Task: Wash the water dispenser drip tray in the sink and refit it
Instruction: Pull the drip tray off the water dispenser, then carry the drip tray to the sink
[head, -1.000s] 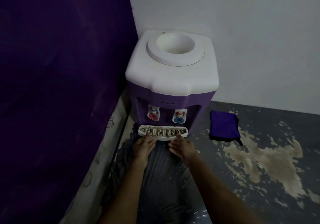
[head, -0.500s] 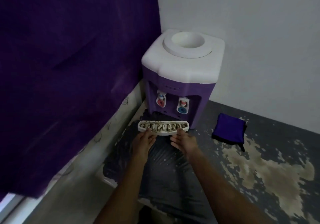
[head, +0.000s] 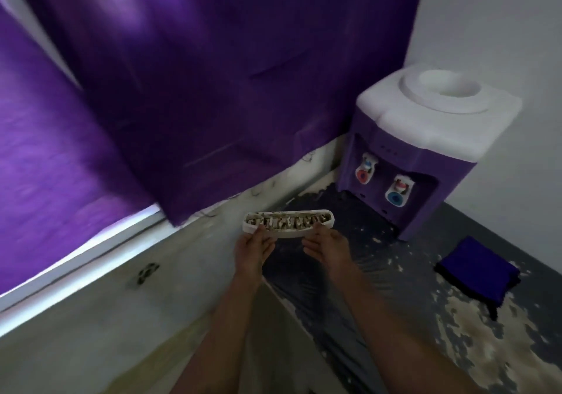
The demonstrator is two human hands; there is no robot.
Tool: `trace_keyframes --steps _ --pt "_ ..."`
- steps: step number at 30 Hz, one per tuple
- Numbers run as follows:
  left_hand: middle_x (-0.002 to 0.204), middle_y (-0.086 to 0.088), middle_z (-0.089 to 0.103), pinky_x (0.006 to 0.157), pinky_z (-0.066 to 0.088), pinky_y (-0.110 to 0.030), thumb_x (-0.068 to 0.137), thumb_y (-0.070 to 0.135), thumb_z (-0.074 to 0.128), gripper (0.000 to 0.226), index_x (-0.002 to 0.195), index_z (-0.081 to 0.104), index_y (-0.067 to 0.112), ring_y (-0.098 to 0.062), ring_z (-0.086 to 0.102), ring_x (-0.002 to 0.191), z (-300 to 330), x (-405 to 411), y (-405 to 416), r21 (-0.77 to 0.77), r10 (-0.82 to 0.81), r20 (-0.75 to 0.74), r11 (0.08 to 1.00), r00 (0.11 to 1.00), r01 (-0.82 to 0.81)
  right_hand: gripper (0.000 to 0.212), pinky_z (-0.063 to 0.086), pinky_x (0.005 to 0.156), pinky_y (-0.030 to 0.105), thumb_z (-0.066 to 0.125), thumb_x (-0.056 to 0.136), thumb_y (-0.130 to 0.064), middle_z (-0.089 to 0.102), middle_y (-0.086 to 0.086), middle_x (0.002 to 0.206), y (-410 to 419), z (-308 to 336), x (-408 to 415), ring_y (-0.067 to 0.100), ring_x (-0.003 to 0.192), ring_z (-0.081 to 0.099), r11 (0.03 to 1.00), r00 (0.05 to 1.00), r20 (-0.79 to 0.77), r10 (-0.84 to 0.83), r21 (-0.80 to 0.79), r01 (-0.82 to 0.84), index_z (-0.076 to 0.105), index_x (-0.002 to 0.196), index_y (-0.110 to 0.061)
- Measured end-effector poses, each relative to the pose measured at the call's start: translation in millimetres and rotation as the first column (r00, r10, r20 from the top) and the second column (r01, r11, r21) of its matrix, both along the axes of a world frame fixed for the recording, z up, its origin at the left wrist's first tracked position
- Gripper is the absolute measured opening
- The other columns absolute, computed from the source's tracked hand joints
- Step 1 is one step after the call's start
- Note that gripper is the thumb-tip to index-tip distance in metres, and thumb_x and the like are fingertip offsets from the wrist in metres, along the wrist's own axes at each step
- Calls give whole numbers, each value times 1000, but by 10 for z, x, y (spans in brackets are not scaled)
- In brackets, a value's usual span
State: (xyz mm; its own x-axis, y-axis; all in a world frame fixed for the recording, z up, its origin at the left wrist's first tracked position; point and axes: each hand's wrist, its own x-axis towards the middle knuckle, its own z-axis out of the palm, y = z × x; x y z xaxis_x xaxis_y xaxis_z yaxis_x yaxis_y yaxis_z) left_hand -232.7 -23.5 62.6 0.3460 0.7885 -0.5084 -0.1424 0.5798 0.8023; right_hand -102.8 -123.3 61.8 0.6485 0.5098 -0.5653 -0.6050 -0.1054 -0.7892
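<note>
Drip tray (head: 289, 222), white with dirty slots facing up, is held level in the air with its long side running left to right, apart from the dispenser. Left hand (head: 254, 249) and right hand (head: 327, 247) pinch its near edge, thumbs on top, both forearms stretched forward. Farther right stands the purple water dispenser (head: 425, 153) on the floor, with a purple cloth (head: 477, 272) beside it.

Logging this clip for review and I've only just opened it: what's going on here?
A person holds a dirty white plastic drip tray in both hands, the left hand at its left end and the right hand under its right part. The tray is out of the purple-and-white water dispenser, which stands in the corner to the right, by a purple curtain. A folded purple cloth lies on the worn grey floor. No sink is in view, so washing has not begun.
</note>
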Motion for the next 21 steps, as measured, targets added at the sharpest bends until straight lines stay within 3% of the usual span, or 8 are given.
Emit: trace_keyframes --steps 4,9,13,17,21 --pt "101 -21 69 88 55 -39 91 26 64 38 113 59 -5 -30 67 93 98 -560 23 92 119 46 988 992 -123 33 61 76 39 65 96 -27 73 21 100 192 153 -434 30 91 74 995 995 39 95 28 -96 62 113 0" --pt "103 -17 69 82 57 -32 90 28 64 30 107 61 4 -28 68 98 288 -1329 -29 135 257 120 953 959 -272 38 62 73 37 66 94 -27 73 22 101 362 327 -1133 29 88 74 979 977 99 189 56 -196 61 112 6" --pt "86 -9 65 79 58 -30 91 23 63 18 95 58 7 -30 65 94 444 -1941 -185 133 398 130 901 908 -413 29 60 64 31 67 94 -25 73 13 86 368 485 -1743 19 72 72 958 957 109 269 70 -278 63 107 0" --pt "85 -9 65 80 59 -32 90 24 65 21 94 60 5 -30 66 92 532 -2562 -442 139 500 111 848 859 -512 18 57 53 26 66 95 -24 73 11 84 269 587 -2330 17 66 70 925 925 132 356 89 -369 66 101 -7" --pt "89 -13 65 77 59 -30 90 26 65 26 96 58 2 -31 69 94 624 -3150 -710 154 595 93 784 799 -602 22 57 51 27 66 94 -22 72 15 82 168 677 -2907 20 67 71 889 888 154 432 91 -448 62 103 -2"
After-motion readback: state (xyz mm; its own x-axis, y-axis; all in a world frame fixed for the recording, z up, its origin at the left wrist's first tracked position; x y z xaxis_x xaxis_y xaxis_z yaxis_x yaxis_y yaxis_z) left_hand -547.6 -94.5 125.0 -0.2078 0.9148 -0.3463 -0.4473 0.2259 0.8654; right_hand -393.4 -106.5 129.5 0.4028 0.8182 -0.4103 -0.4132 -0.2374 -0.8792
